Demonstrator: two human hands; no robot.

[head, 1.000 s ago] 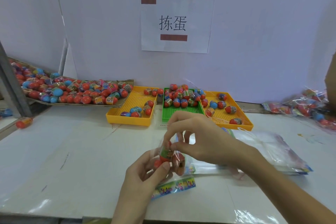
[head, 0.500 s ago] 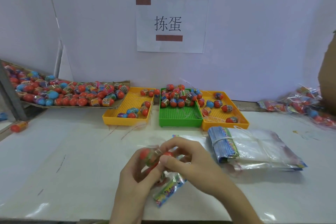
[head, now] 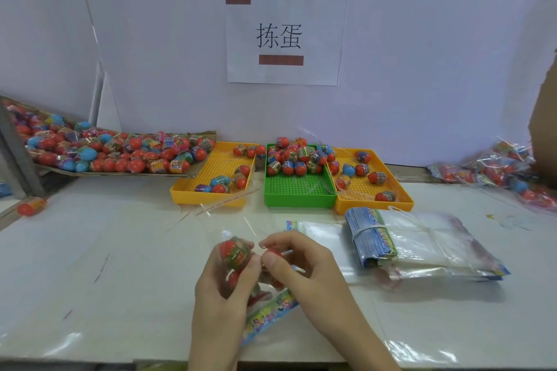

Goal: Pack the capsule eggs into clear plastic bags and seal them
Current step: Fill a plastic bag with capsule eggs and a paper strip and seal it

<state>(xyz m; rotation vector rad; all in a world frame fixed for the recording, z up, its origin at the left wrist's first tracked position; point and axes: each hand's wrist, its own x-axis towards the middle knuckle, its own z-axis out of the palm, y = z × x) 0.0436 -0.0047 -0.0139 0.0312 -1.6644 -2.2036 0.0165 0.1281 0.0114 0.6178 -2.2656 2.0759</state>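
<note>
Just above the near middle of the table, both hands hold a clear plastic bag [head: 265, 315] with a colourful printed strip along its lower end. Several red capsule eggs [head: 236, 251] sit inside it. My left hand [head: 223, 286] grips the bag and the eggs from the left. My right hand [head: 304, 265] pinches the bag's upper part beside them. The clear film reaches up past the fingers. More capsule eggs lie in two yellow trays [head: 184, 193] [head: 405, 200] and a green tray [head: 298, 200] behind.
A bundled stack of empty bags [head: 419, 244] lies right of my hands, one loose bag [head: 313, 227] beside it. A cardboard tray piled with eggs [head: 108, 153] stands at the back left. Filled bags [head: 494, 172] lie at the far right. One stray egg [head: 30, 207] rests at the left edge.
The bag with its eggs has turned in my hands, the printed strip swinging down and toward me. My right hand shifted from the eggs to pinching the film.
</note>
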